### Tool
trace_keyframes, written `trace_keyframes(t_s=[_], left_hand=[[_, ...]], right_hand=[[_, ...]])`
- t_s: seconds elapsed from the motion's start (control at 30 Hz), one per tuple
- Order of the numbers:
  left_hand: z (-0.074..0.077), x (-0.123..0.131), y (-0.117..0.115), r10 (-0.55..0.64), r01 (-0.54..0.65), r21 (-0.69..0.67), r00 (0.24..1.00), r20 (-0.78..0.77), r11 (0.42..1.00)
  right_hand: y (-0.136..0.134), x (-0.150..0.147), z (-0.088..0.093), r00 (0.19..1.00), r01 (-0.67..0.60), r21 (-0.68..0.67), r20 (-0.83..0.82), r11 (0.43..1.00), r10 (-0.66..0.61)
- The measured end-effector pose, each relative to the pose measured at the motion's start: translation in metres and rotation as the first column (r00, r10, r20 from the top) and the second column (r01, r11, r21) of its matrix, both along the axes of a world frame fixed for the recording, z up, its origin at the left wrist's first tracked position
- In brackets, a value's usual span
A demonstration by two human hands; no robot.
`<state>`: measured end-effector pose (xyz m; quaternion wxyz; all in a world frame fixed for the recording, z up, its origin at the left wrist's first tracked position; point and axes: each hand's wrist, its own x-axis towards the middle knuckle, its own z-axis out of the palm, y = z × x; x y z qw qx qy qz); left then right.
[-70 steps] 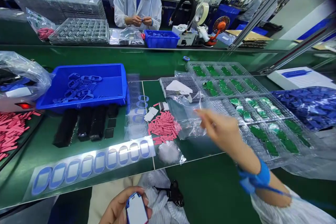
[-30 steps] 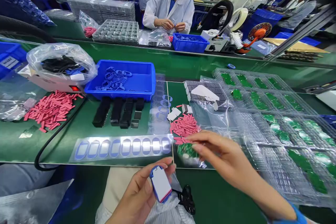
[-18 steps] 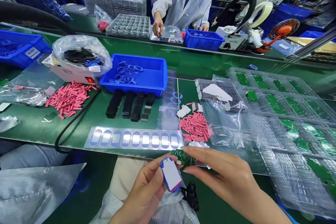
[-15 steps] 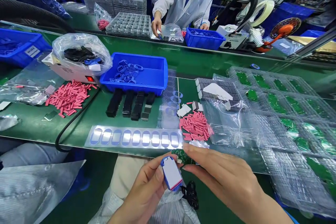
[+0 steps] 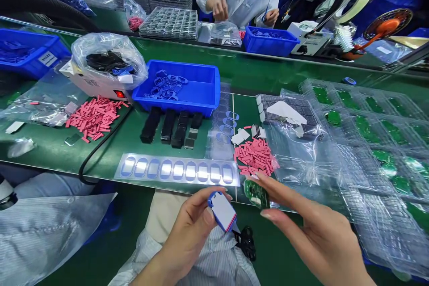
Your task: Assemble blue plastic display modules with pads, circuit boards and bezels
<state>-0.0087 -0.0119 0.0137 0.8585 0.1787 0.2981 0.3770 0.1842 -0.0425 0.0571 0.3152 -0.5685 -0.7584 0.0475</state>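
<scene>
My left hand [image 5: 192, 228] is closed around a small blue plastic housing [image 5: 222, 211], thumb on its near side. A white rectangular piece covers most of the housing's upward face, with a thin pink strip along its lower edge. To the right, my right hand [image 5: 308, 219] pinches a green circuit board [image 5: 256, 194] between fingers and thumb. The board is tilted, showing parts and a white connector, and it is apart from the housing. Both hands are in front of the bench edge, above my lap. Beyond them lies a clear strip of oval stickers [image 5: 179, 170].
Pink foam strips [image 5: 255, 156] lie in a pile behind the board. A blue bin [image 5: 182, 87] holds blue frames, with black stacks [image 5: 166, 127] before it. Clear trays of green boards [image 5: 372, 129] fill the right. Across the bench, a co-worker's hand [image 5: 219, 8] is raised.
The circuit board in my right hand has moved right, away from the housing, and turned to show more of its face. My view has shifted slightly. The co-worker's hand has lifted.
</scene>
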Motion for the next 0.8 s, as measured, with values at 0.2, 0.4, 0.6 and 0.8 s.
trace_keyframes(t_s=[0.2, 0.4, 0.6, 0.8], left_hand=[[-0.007, 0.005, 0.003, 0.098, -0.088, 0.254, 0.995, -0.029, 0.963], [-0.005, 0.006, 0.0, 0.168, -0.141, 0.358, 0.985, -0.047, 0.923], [-0.004, 0.008, 0.001, 0.188, -0.147, 0.376, 0.979, -0.075, 0.915], [-0.006, 0.008, 0.0, 0.181, -0.127, 0.373, 0.977, -0.111, 0.919]], right_hand=[[-0.004, -0.013, 0.007, 0.993, -0.089, -0.062, -0.085, 0.994, 0.084], [-0.001, -0.021, 0.002, 0.991, -0.109, 0.006, -0.072, 0.994, 0.109], [0.0, -0.02, 0.004, 0.988, -0.144, 0.004, -0.046, 0.99, 0.144], [-0.002, -0.019, 0.001, 0.988, -0.156, 0.0, -0.005, 0.988, 0.156]])
